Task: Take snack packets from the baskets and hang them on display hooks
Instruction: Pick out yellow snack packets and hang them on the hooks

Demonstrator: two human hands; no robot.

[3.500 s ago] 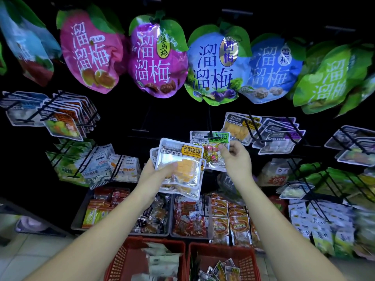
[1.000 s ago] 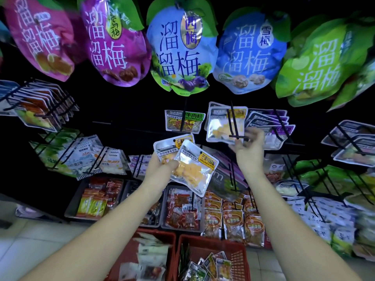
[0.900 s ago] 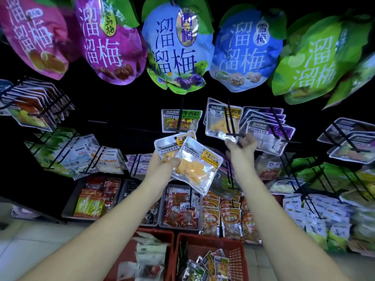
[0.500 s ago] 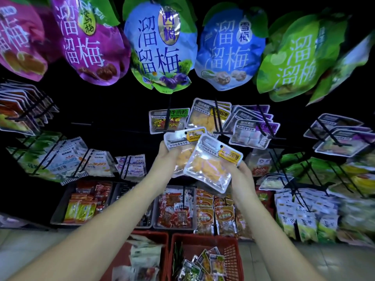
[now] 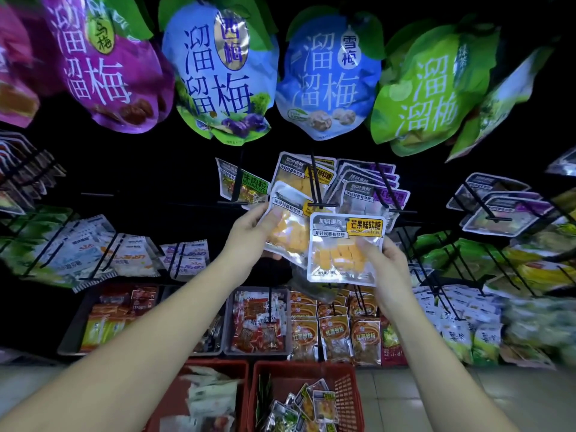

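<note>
Upright front mango pkt point(image 5: 343, 251) overlaps rear pkt point(image 5: 285, 229).

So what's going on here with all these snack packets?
A person is stocking a shop display. The right hand holds a mango sweets packet just below a black hook that already carries matching packets. The left hand grips a second packet of the same kind beside it. Neither packet is on the hook yet. Red baskets on the floor below hold more packets.
</note>
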